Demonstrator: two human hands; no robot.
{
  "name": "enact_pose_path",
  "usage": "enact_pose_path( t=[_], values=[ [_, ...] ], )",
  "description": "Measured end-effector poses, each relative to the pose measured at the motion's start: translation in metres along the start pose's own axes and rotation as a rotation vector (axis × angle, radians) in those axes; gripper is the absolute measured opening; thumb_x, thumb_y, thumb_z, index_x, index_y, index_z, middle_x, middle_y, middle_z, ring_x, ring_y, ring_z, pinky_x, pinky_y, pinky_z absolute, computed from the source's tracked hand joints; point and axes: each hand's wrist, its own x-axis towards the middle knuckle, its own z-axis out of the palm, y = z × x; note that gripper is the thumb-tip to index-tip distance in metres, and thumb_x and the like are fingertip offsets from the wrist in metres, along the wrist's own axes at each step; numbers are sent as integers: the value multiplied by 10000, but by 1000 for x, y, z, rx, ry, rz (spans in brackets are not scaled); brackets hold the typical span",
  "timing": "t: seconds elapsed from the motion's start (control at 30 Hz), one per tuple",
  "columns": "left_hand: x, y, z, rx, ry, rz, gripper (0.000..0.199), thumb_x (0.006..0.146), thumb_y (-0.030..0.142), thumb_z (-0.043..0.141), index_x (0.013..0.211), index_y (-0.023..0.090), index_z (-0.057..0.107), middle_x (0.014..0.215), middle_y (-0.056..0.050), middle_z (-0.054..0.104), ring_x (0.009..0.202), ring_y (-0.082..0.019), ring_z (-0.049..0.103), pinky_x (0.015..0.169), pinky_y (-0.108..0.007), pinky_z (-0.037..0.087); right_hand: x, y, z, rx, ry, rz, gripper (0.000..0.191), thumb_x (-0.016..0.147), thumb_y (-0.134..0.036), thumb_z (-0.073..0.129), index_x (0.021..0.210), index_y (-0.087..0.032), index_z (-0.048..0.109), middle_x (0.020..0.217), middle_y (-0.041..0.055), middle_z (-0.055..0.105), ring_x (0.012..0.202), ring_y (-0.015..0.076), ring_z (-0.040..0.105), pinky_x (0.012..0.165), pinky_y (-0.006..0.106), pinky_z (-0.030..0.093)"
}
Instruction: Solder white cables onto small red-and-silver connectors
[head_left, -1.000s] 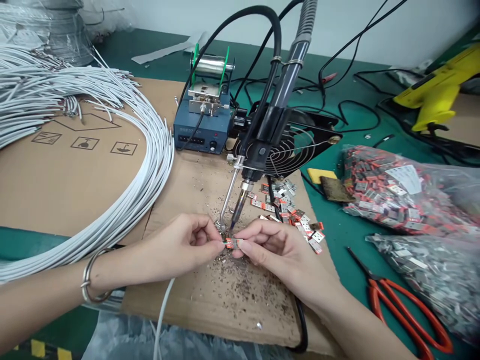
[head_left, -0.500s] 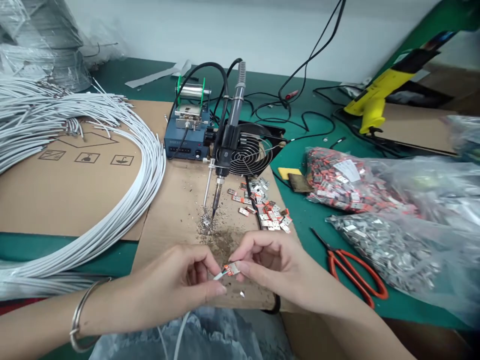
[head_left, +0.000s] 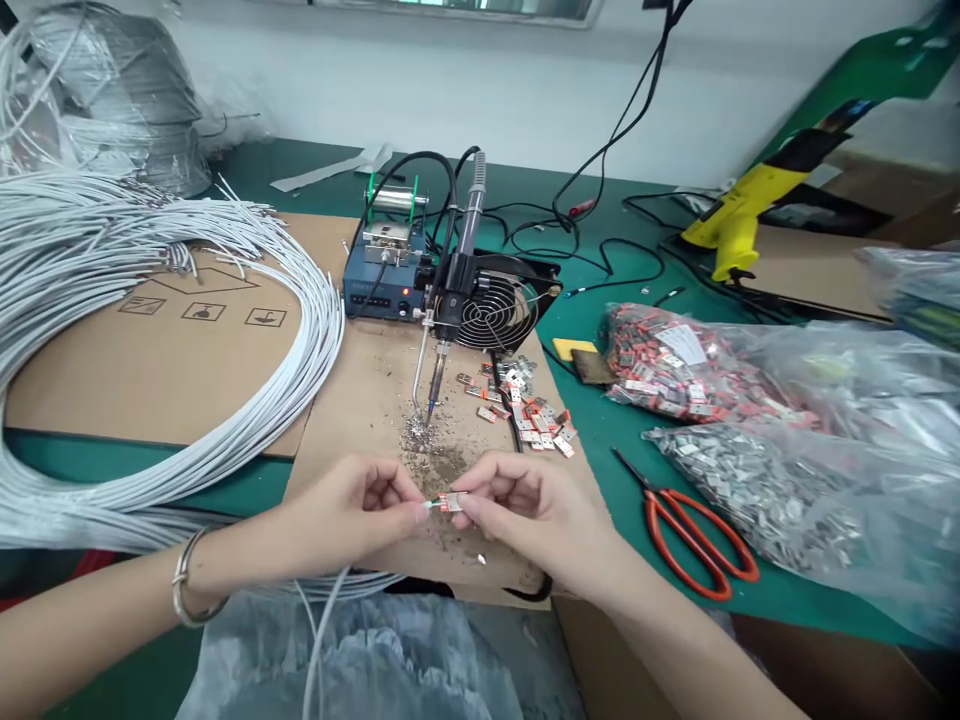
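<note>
My left hand (head_left: 367, 510) pinches the end of a white cable (head_left: 321, 640) that hangs down over my lap. Thin coloured wires at that end meet a small orange and silver connector (head_left: 451, 502), which my right hand (head_left: 517, 505) holds between thumb and forefinger. Both hands are over the stained lower part of the cardboard sheet (head_left: 360, 400). Just beyond them, a soldering iron (head_left: 439, 370) points tip down in its stand above solder crumbs. Loose connectors (head_left: 536, 425) lie to its right.
A blue soldering unit (head_left: 382, 285) and a black fan (head_left: 499, 305) stand behind. Coiled white cables (head_left: 300, 330) fill the left. Orange-handled scissors (head_left: 697, 540) and bags of connectors (head_left: 667, 365) and metal parts (head_left: 765, 500) lie right. A yellow tool (head_left: 739, 210) is back right.
The camera view has shifted, showing more of the wall. Both hands appear slightly higher in the picture, and the connector has turned from tilted to nearly level, still between them.
</note>
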Motion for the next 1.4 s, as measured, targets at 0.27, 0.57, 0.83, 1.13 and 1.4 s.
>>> enact_pose_path(
  t=[0.27,0.57,0.83,1.13,1.4],
  values=[
    [35,-3,-28,194,94,155,135,771,245,521,701,136,560,615,26,514,570,-99,441,529,-217,326,41,-1,-9,113,5,77,214,639,-282,729,727,-124,616,585,7,661,453,61,562,445,169,456],
    [45,4,-32,122,103,119,114,772,205,512,684,135,530,590,43,459,545,-84,382,510,-218,296,51,7,-14,235,29,50,211,632,-291,759,731,-131,663,587,15,660,482,69,583,442,147,484],
    [44,10,-31,143,93,54,108,756,203,514,671,141,535,591,30,471,541,-91,387,502,-224,299,51,7,-15,231,48,44,153,657,-268,742,728,-146,683,581,23,663,468,76,569,418,152,472],
    [42,11,-30,124,102,51,112,753,213,522,664,146,534,576,34,458,530,-90,374,493,-223,287,50,5,-15,230,61,53,156,647,-278,744,732,-159,690,581,28,663,449,76,546,400,160,450],
    [43,10,-31,125,110,56,108,748,213,528,662,147,535,553,47,426,517,-87,363,481,-216,283,52,7,-15,233,48,34,157,648,-288,742,736,-167,695,580,21,668,435,70,526,392,157,429]
  ],
)
